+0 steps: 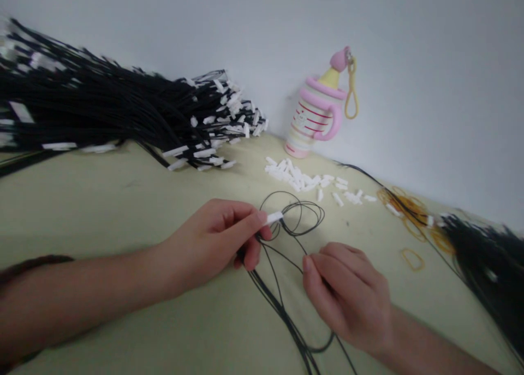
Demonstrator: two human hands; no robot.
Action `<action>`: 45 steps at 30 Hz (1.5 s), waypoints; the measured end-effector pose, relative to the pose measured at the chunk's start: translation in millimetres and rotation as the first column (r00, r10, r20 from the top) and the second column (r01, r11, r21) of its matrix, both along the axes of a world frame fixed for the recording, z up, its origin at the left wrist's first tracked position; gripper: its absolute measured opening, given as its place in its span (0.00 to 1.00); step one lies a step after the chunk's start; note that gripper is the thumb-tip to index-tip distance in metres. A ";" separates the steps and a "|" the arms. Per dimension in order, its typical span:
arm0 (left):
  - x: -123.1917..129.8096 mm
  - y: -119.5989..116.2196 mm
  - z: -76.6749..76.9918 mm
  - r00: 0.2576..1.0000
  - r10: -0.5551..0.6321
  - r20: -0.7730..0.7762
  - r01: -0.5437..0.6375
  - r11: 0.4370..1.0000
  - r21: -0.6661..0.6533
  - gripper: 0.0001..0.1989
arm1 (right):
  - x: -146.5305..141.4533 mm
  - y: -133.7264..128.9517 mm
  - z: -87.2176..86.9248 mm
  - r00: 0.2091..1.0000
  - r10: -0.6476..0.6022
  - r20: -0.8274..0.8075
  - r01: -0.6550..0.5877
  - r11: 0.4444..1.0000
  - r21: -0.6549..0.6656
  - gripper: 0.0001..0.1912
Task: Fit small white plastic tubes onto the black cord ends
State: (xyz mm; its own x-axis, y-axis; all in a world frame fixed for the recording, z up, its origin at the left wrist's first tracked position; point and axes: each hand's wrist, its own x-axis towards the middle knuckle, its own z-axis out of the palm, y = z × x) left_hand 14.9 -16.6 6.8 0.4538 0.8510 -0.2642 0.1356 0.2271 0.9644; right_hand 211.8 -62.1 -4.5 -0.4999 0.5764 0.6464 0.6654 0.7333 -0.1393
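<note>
My left hand pinches a white plastic sleeve on a thin black cord; my right hand, closed, grips the cord. Toward the far edge of the table: loose white sleeves, a bundle of sleeved cords, and a pink bottle-shaped ornament.

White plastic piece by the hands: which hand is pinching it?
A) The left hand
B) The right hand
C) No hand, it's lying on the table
A. The left hand pinches the white plastic piece in its fingertips, and the right hand is apart from it.
</note>
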 end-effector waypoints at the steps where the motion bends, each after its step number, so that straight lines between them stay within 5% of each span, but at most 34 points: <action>1: 0.2 0.2 0.4 1.000 -0.001 0.000 0.001 1.000 0.000 0.15 | 0.1 -0.2 -0.2 1.000 0.001 0.002 -0.001 1.000 0.002 0.09; 45: -0.6 0.8 -0.2 0.999 -0.027 -0.045 0.028 0.999 0.022 0.14 | -0.3 -1.4 -0.6 0.996 0.020 0.084 -0.028 0.995 0.094 0.14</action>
State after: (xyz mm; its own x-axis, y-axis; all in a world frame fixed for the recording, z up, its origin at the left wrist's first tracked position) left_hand 14.3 -15.8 6.6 0.4652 0.8444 -0.2657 0.1844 0.2011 0.9620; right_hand 211.5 -63.5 -5.1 -0.5669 0.5014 0.6536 0.6539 0.7565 -0.0132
